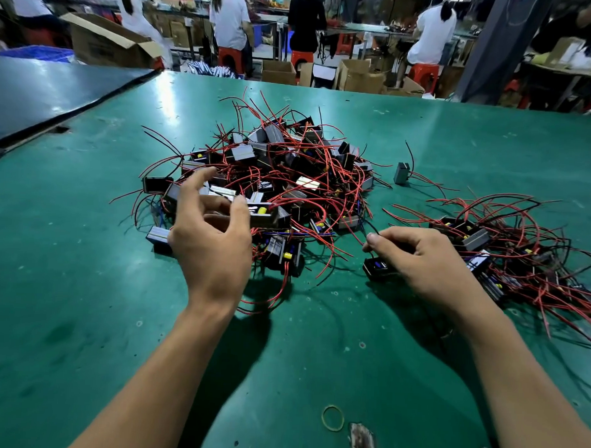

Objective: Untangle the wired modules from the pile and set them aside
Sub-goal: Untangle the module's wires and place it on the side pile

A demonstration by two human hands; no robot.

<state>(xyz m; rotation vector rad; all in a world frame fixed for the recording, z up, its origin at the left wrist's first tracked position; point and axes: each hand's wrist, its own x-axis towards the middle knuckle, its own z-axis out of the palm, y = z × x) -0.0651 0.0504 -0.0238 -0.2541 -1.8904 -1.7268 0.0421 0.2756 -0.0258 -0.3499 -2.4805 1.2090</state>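
A tangled pile of small black and grey modules with red and black wires (289,176) lies in the middle of the green table (81,299). My left hand (212,233) hovers over the pile's near left edge, fingers spread and curved, holding nothing. My right hand (418,256) pinches a black wire and curls over one black module (378,268) that rests on the table just right of the pile. To the right lies a second, flatter heap of modules (496,246) with their wires spread out. One grey module (401,173) stands alone between the two heaps.
A yellow rubber band (332,417) and a worn patch (362,443) lie near the table's front edge. A dark panel (39,94) covers the far left corner. Beyond the table's far edge are cardboard boxes (105,42), red stools and several seated people at other benches.
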